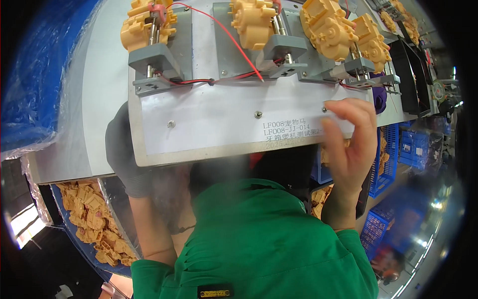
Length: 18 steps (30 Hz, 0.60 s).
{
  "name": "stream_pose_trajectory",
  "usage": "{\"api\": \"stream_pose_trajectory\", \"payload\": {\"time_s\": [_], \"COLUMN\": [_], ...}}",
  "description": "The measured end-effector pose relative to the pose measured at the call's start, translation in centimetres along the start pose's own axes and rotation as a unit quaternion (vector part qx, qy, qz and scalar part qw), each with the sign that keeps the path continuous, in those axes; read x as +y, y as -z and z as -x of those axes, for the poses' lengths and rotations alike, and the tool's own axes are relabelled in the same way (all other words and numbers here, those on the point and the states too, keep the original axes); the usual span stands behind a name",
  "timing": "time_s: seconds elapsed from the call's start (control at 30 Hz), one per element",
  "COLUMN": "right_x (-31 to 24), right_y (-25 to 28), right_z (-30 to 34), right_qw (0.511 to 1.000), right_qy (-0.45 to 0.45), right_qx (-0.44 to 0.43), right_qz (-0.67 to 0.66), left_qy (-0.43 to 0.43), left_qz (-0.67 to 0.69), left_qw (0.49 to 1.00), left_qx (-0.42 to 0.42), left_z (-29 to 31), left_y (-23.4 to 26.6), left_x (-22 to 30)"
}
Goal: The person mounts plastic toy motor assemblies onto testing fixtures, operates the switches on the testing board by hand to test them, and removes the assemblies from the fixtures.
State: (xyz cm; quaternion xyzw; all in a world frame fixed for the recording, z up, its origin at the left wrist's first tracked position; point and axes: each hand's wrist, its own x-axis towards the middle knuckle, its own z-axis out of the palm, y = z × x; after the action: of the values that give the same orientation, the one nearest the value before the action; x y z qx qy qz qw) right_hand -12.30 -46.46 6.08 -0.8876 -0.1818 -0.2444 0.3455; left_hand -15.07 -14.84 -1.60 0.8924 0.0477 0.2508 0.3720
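Note:
A pale test board with a white sheet and printed lettering lies in front of me. Along its front sit three small toggle switches; the middle switch stands untouched. My bare right hand is at the right-hand toggle switch, thumb and forefinger bent in a pinch around it. My left hand, in a grey glove, is beside the board's left edge, its fingers hidden. Yellow plastic gearbox housings sit on grey clamping fixtures with metal shafts. A loose red wire arches over the board.
Blue plastic sheeting covers the far left. Below the table at left, a bin holds many yellow plastic parts. Blue crates stand on the right, near a black tray.

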Motion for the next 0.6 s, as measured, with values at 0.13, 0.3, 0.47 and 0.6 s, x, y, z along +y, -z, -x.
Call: {"api": "stream_pose_trajectory", "payload": {"time_s": [0.13, 0.3, 0.47, 0.6], "right_x": [-2.1, -2.1, -2.3, -2.2], "right_y": [-2.2, -4.2, -4.3, -4.3], "right_z": [-0.9, -1.7, -1.7, -1.9], "right_qw": [0.993, 0.986, 0.985, 0.985], "right_qy": [0.021, 0.045, 0.030, 0.026], "right_qx": [-0.113, -0.161, -0.167, -0.167], "right_qz": [-0.031, -0.016, -0.025, -0.028], "left_qy": [0.018, 0.024, 0.031, 0.043], "left_qz": [0.003, 0.014, 0.003, 0.027], "left_qw": [1.000, 1.000, 0.999, 0.998], "left_qx": [0.008, 0.012, 0.011, 0.026], "left_z": [0.1, 0.4, 0.4, 0.5], "left_y": [0.0, 0.3, 0.3, 0.1], "left_x": [0.4, 0.2, 0.6, 0.5]}}
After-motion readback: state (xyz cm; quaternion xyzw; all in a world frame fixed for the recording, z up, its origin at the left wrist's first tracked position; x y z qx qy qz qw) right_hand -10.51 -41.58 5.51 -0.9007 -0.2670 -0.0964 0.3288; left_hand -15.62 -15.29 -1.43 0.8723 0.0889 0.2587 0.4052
